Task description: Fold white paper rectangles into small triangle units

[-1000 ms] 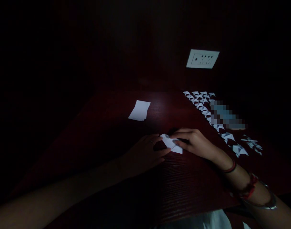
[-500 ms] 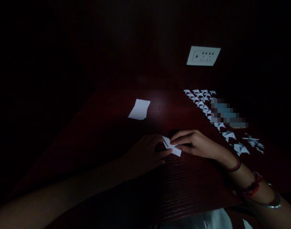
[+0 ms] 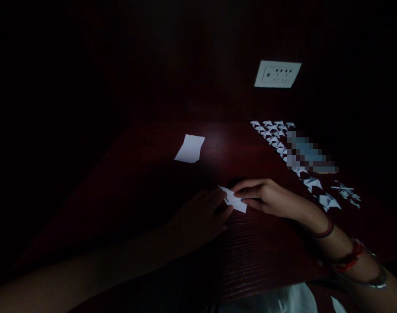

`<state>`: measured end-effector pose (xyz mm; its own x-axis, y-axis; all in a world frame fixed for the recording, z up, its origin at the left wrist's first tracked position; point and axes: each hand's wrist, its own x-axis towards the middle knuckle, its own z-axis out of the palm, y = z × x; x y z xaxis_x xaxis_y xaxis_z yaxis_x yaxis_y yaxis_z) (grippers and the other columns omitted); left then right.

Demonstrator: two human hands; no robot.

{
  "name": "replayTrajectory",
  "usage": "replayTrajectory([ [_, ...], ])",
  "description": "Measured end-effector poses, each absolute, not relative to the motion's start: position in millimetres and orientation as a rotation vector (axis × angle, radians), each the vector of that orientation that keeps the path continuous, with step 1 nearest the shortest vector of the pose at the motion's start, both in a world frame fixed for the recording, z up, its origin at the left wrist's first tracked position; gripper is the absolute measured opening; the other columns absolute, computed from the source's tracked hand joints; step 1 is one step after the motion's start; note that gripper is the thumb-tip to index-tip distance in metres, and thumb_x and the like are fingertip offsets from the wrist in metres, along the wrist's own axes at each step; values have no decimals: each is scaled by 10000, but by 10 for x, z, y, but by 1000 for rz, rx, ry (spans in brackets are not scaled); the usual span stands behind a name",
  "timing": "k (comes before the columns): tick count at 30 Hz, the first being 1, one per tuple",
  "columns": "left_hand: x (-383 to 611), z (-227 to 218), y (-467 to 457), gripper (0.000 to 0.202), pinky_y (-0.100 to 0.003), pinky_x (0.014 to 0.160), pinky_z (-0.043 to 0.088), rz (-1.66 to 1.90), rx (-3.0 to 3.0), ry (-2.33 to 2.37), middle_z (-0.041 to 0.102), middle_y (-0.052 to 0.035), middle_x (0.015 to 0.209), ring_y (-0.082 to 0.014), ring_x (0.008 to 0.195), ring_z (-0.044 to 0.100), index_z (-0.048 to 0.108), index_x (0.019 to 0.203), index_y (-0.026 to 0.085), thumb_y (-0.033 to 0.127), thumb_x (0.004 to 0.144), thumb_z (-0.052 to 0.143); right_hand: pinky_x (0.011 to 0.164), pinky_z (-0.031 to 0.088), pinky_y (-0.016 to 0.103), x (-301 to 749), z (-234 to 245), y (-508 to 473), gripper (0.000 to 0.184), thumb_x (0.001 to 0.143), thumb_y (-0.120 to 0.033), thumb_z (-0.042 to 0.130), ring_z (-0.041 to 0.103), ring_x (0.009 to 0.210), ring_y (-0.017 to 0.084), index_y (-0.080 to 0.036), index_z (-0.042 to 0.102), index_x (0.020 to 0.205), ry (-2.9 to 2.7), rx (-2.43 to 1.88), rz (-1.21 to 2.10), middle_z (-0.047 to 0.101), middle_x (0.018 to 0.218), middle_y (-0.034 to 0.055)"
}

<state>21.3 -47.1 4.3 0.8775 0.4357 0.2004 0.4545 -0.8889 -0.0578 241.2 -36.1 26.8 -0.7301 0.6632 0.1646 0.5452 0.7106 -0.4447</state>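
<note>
A small folded piece of white paper [image 3: 235, 201] lies low over the dark red table, between my two hands. My left hand [image 3: 205, 213], in deep shadow, has its fingertips closed on the paper's left edge. From the other side my right hand [image 3: 259, 194] presses the upper right part of it with bent fingers and thumb. A crease line and a small slit-like dark mark show on the paper. Beyond the hands sits a stack of white paper sheets [image 3: 190, 148].
Rows of folded white paper shapes [image 3: 276, 140] run along the table's right side, the nearest a larger one [image 3: 329, 201]. Beside them lie a blurred-out flat object [image 3: 311, 152] and thin paper scraps [image 3: 346, 191]. A socket plate [image 3: 278, 74] is on the back wall.
My left fingers have shifted slightly on the paper, uncovering more of its upper left corner. My right hand stays on it, nearly still.
</note>
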Motion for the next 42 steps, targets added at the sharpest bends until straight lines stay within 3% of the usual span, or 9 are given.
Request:
replayTrajectory([
  [4, 200, 30, -458, 338, -390, 954, 257, -258, -2964, -650, 250, -90, 1334, -225, 1225, 207, 400, 1160, 167, 296, 848, 408, 859, 420, 251, 2408, 314, -378, 328, 752, -58, 473, 510, 982, 128, -167, 571, 1045, -2577, -944, 598, 532, 1095, 42],
  [10, 184, -36, -467, 347, -377, 960, 246, -203, -2979, -695, 336, -53, 1296, -193, 1163, 328, 373, 1189, 199, 314, 862, 378, 856, 405, 263, 2475, 359, -364, 281, 714, -76, 532, 504, 989, 144, -180, 615, 961, -2584, -1075, 584, 542, 1071, 40],
  [15, 199, 16, -482, 339, -384, 944, 262, -189, -2966, -712, 358, -61, 1274, -202, 1180, 294, 386, 1178, 204, 309, 856, 392, 787, 425, 233, 2512, 363, -366, 187, 755, -144, 518, 542, 888, 133, -176, 637, 896, -2653, -1113, 503, 575, 969, 40],
  [25, 199, 7, -470, 351, -433, 931, 274, -199, -2975, -749, 292, -119, 1298, -277, 1226, 189, 380, 1183, 194, 327, 858, 379, 792, 442, 252, 2455, 331, -492, 251, 780, -75, 438, 536, 911, 158, -151, 580, 974, -2730, -1220, 335, 542, 1029, 65],
  [33, 191, -5, -472, 343, -432, 928, 284, -219, -2979, -750, 282, -130, 1302, -275, 1229, 188, 388, 1174, 186, 316, 856, 376, 775, 449, 250, 2441, 336, -535, 259, 804, -75, 400, 560, 870, 149, -154, 562, 990, -2711, -1266, 380, 564, 990, 62],
  [42, 212, 67, -457, 318, -430, 973, 218, -277, -2982, -687, 131, -96, 1377, -245, 1254, 114, 441, 1118, 155, 273, 823, 437, 688, 462, 241, 2389, 295, -583, 217, 831, -127, 378, 579, 735, 127, -146, 573, 924, -2684, -1299, 246, 585, 855, 58],
])
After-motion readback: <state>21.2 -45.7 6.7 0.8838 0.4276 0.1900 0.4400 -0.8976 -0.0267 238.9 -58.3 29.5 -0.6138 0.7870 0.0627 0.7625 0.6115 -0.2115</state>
